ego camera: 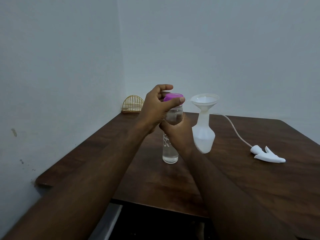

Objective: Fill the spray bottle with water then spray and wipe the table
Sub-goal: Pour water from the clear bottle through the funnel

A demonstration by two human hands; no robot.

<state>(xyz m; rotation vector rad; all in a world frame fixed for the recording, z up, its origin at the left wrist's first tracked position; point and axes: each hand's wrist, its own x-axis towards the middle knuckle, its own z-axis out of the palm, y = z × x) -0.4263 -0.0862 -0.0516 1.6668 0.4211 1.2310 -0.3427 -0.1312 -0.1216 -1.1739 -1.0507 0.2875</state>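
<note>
Filling stage, on the dark wooden desk. Left hand pinches the purple cap of the clear water bottle; right hand clasps its body. Beside stands the white funnel-topped spray bottle, its detached white spray head rightmost. Next move probably requires uncapping, then pouring.

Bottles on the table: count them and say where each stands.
2. The clear water bottle stands mid-table, both hands on it. The white spray bottle, with a funnel in its neck, stands just right of it.

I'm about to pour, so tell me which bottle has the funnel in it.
The white spray bottle, right of the hands, has the funnel in its neck. The clear bottle has a purple cap instead.
</note>
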